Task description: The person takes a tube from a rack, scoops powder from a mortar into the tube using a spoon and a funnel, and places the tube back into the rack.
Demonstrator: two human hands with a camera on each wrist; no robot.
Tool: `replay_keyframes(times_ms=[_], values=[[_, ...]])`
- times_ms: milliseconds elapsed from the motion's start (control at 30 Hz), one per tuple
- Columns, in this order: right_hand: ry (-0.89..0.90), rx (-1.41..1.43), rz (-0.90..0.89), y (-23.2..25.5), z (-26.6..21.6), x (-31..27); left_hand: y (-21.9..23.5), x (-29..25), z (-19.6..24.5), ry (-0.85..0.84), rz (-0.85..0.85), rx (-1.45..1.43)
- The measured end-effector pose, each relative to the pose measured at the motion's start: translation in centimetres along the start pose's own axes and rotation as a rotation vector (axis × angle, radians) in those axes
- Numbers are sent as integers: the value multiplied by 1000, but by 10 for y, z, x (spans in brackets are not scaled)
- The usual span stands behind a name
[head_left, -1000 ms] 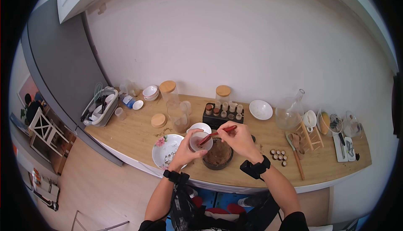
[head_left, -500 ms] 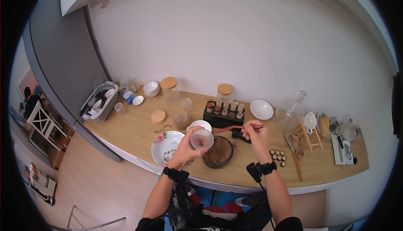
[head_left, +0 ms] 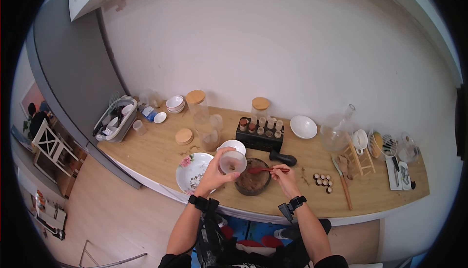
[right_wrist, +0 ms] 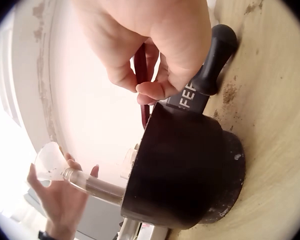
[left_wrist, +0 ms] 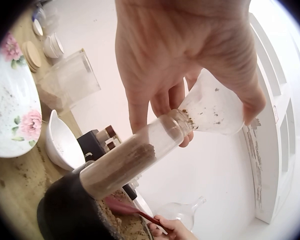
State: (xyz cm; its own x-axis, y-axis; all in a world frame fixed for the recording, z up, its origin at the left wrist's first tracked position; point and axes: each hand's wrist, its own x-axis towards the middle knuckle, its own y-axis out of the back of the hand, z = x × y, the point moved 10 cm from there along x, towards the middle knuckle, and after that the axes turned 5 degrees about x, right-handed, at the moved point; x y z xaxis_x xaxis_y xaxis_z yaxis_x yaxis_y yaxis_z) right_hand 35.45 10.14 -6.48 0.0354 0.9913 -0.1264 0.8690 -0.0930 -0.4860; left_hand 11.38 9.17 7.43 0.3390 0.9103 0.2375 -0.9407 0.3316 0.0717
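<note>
My left hand (head_left: 213,174) grips a clear funnel (left_wrist: 215,102) whose narrow end sits in the neck of a glass tube (left_wrist: 122,157). Brown powder partly fills the tube, which slants with its lower end close by the rim of a black mortar (right_wrist: 185,170). A few brown crumbs cling inside the funnel. With thumb and fingertips, my right hand (head_left: 288,184) pinches the handle of a red spoon (head_left: 258,170). The spoon's head is down in the mortar, over the brown powder (head_left: 249,181).
Behind the mortar lie a black pestle (head_left: 282,158) and a black rack (head_left: 261,141) of small tubes. A flowered plate (head_left: 181,173) is at left, beside a white bowl (head_left: 231,144). Several small caps (head_left: 322,181) and a long wooden-handled tool (head_left: 345,190) lie to the right.
My right hand has taken the red spoon out of the funnel, swung it right over the pestle, then lowered it into the mortar. My left hand stays nearly in place with the funnel.
</note>
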Motion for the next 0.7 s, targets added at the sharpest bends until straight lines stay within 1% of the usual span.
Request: replay_keyframes(times_ms=[33, 100, 333, 400, 433, 500, 533, 600, 667, 700], values=[[-2, -1, 6, 3, 0, -3, 0, 0, 3, -14, 6, 23], [-65, 20, -4, 4, 5, -7, 0, 0, 5, -32, 10, 47], [-103, 89, 24, 11, 6, -11, 1, 0, -1, -24, 1, 26], [32, -9, 204, 29, -12, -9, 1, 0, -1, -27, 4, 22], [31, -11, 200, 27, -13, -6, 1, 0, -2, -15, 0, 17], [600, -527, 389, 25, -76, -21, 1, 0, -2, -3, -2, 10], [600, -528, 388, 7, -88, -27, 1, 0, -2, -1, -1, 10], [656, -519, 95, -63, -103, -46, 1, 0, -3, 3, -4, 12], [490, -540, -120, -115, -80, -51, 1, 1, 1, -35, 3, 46], [436, -676, -175, -134, -67, -54, -1, 2, 4, -38, 1, 47]])
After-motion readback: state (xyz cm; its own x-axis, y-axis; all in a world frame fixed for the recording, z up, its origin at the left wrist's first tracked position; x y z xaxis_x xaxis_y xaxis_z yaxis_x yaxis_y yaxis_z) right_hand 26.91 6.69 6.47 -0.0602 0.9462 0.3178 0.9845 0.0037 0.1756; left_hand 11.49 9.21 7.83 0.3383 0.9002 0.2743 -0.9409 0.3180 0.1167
